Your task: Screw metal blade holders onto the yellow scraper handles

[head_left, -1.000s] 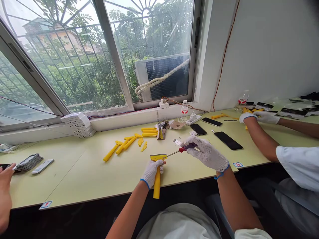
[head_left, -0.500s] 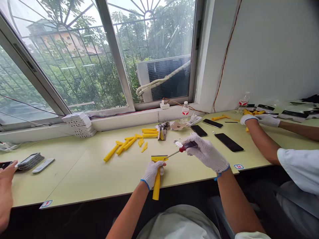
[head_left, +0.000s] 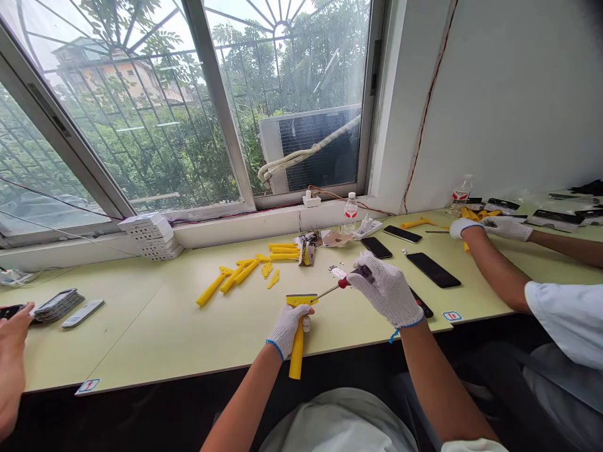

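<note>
My left hand (head_left: 288, 326), in a white knit glove, is closed around a yellow scraper (head_left: 296, 351) near the table's front edge. The scraper's head points away from me, with a metal blade along its far edge. In my gloved right hand (head_left: 384, 285) is a screwdriver (head_left: 343, 282) with a red and dark handle. Its shaft slants down to the left, and the tip meets the right part of the scraper head. Beyond my hands lie several yellow scraper handles (head_left: 245, 275) and two small yellow plates (head_left: 273, 279).
Blades and packaging (head_left: 307, 251) lie behind, near a water bottle (head_left: 350, 210). Several phones, one a black phone (head_left: 433, 270), rest to the right. A co-worker's gloved hands (head_left: 466, 227) are at far right; another person's hand (head_left: 14, 333) is at far left beside stacked grey items (head_left: 59, 304).
My right hand has turned and shifted slightly left and down on the screwdriver, uncovering part of a dark phone behind the wrist. My left hand and the scraper stay put.
</note>
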Available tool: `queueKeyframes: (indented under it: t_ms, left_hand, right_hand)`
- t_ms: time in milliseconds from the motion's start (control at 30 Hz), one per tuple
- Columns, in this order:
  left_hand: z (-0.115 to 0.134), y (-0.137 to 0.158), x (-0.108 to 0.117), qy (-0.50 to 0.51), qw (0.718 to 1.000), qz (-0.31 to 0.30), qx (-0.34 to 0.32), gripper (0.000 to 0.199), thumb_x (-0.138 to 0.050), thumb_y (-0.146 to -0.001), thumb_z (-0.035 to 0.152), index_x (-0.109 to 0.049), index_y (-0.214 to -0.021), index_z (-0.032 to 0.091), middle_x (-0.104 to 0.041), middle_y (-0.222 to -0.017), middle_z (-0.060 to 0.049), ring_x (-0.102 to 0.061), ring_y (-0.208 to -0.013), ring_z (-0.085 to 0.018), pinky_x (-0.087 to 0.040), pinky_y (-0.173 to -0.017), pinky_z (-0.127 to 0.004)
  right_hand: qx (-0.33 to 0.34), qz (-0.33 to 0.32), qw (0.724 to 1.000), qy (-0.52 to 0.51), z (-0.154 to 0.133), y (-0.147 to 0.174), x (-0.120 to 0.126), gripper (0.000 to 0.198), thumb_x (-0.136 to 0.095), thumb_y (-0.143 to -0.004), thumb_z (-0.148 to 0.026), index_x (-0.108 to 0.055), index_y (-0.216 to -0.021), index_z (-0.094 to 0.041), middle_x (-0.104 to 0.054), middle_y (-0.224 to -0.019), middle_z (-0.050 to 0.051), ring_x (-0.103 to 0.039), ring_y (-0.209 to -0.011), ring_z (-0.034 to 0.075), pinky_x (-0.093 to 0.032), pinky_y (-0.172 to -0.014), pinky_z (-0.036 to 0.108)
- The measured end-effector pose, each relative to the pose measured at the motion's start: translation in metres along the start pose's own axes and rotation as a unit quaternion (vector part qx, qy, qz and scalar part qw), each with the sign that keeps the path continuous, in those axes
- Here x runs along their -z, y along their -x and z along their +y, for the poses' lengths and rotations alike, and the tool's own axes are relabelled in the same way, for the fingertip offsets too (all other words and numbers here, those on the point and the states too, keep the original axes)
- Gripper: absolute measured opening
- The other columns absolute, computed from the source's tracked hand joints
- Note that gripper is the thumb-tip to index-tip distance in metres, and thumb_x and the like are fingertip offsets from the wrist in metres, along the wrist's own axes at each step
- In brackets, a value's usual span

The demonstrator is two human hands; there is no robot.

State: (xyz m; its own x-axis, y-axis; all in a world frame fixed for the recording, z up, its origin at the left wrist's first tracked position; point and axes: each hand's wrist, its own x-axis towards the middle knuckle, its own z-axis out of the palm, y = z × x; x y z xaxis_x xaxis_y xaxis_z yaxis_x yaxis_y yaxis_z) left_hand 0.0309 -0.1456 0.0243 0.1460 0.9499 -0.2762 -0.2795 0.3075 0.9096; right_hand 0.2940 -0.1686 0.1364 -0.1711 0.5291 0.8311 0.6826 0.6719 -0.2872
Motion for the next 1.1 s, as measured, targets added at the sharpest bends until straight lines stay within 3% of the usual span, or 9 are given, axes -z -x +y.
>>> queueKeyframes:
  t_ms: [167, 267, 400, 600, 833, 967, 1100]
  left_hand:
    - [-0.001, 0.0, 0.0, -0.011, 1.0, -0.004, -0.004, 0.026, -0.086, -0.078, 0.03, -0.069, -0.091, 0.014, -0.06, -0.066, 0.0, -0.05, -0.051, -0.01, -0.042, -0.051, -0.024]
    - [-0.002, -0.001, 0.001, -0.021, 1.0, -0.003, -0.005, 0.025, -0.085, -0.079, 0.032, -0.071, -0.089, 0.013, -0.059, -0.065, 0.0, -0.051, -0.052, -0.01, -0.043, -0.052, -0.024]
    - [-0.003, -0.002, 0.002, -0.024, 1.0, -0.002, -0.005, 0.023, -0.083, -0.08, 0.032, -0.072, -0.086, 0.013, -0.057, -0.064, 0.0, -0.051, -0.053, -0.01, -0.042, -0.052, -0.023]
    - [-0.003, -0.001, 0.004, -0.018, 1.0, -0.003, -0.003, 0.021, -0.083, -0.081, 0.03, -0.072, -0.086, 0.012, -0.058, -0.065, -0.001, -0.05, -0.053, -0.01, -0.042, -0.052, -0.023]
    - [-0.002, 0.0, 0.004, -0.015, 1.0, -0.003, 0.002, 0.023, -0.085, -0.079, 0.031, -0.073, -0.086, 0.013, -0.059, -0.067, -0.001, -0.051, -0.053, -0.011, -0.043, -0.052, -0.024]
    - [-0.001, 0.002, 0.003, -0.012, 1.0, -0.006, -0.004, 0.024, -0.086, -0.078, 0.031, -0.072, -0.085, 0.013, -0.06, -0.066, -0.001, -0.051, -0.052, -0.01, -0.043, -0.052, -0.024]
    - [-0.001, 0.002, 0.002, -0.01, 1.0, -0.005, -0.005, 0.025, -0.086, -0.076, 0.031, -0.071, -0.086, 0.013, -0.06, -0.067, -0.001, -0.051, -0.052, -0.01, -0.042, -0.051, -0.023]
  right_hand:
    - [-0.048, -0.052, 0.993, -0.09, 0.0, 0.002, 0.001, 0.022, -0.058, -0.111, -0.029, -0.062, -0.131, -0.021, -0.074, -0.113, 0.006, -0.07, -0.088, 0.014, -0.054, -0.08, 0.026]
    - [-0.043, -0.092, 0.984, -0.144, 0.0, 0.006, -0.001, 0.024, -0.054, -0.112, -0.022, -0.061, -0.134, -0.024, -0.073, -0.123, 0.006, -0.072, -0.096, 0.014, -0.055, -0.088, 0.026]
    - [-0.021, -0.123, 0.976, -0.177, 0.001, 0.009, 0.0, 0.013, -0.056, -0.111, -0.019, -0.06, -0.121, -0.026, -0.073, -0.117, 0.003, -0.07, -0.097, 0.013, -0.054, -0.09, 0.026]
    - [0.014, -0.167, 0.958, -0.233, 0.001, 0.007, 0.012, 0.022, -0.052, -0.104, -0.005, -0.056, -0.114, -0.024, -0.07, -0.125, 0.004, -0.069, -0.107, 0.013, -0.056, -0.095, 0.026]
    - [-0.029, -0.133, 0.968, -0.211, 0.005, 0.008, 0.007, 0.021, -0.057, -0.102, -0.009, -0.062, -0.117, -0.023, -0.075, -0.118, 0.005, -0.074, -0.098, 0.013, -0.061, -0.085, 0.025]
    - [-0.07, -0.119, 0.97, -0.202, 0.0, 0.006, 0.003, 0.015, -0.061, -0.107, -0.022, -0.063, -0.122, -0.022, -0.077, -0.108, 0.005, -0.075, -0.082, 0.011, -0.063, -0.074, 0.023]
    - [-0.032, -0.099, 0.982, -0.159, -0.002, 0.004, 0.004, 0.021, -0.068, -0.106, -0.029, -0.066, -0.127, -0.023, -0.078, -0.104, 0.003, -0.076, -0.08, 0.011, -0.062, -0.075, 0.021]
